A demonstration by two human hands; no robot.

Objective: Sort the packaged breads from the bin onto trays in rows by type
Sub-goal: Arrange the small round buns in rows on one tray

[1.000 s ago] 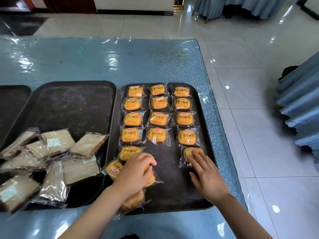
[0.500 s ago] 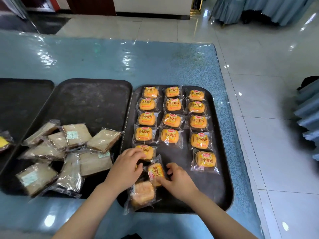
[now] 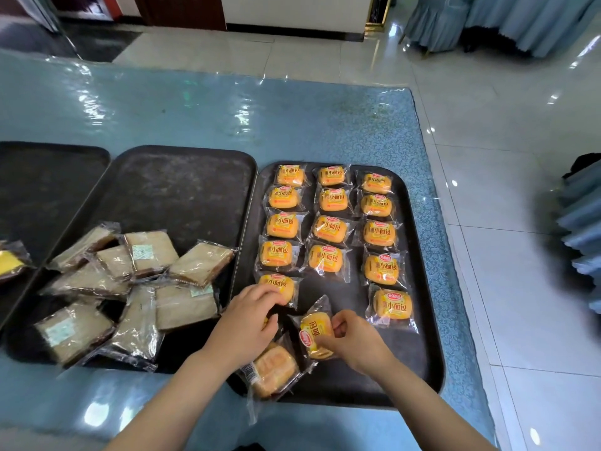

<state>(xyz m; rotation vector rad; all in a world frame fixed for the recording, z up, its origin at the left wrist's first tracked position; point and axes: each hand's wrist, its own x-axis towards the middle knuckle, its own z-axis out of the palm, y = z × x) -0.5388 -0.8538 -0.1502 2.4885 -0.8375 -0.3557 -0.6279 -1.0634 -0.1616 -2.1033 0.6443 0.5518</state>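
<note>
Packaged yellow bun in clear crinkly wrap (image 3: 316, 333) sits pinched in the right hand (image 3: 356, 341), whose grip curls round its right edge, at the near middle of the black right-hand tray (image 3: 429, 320). Left hand (image 3: 248, 323) rests curled over buns at the left column's near end; whether it holds one, I cannot tell. Slippery film could slide, landing the bun crooked or nudging neighbouring rows. Brown sliced-bread packets (image 3: 130, 288) lie jumbled on the middle tray (image 3: 182, 190).
</note>
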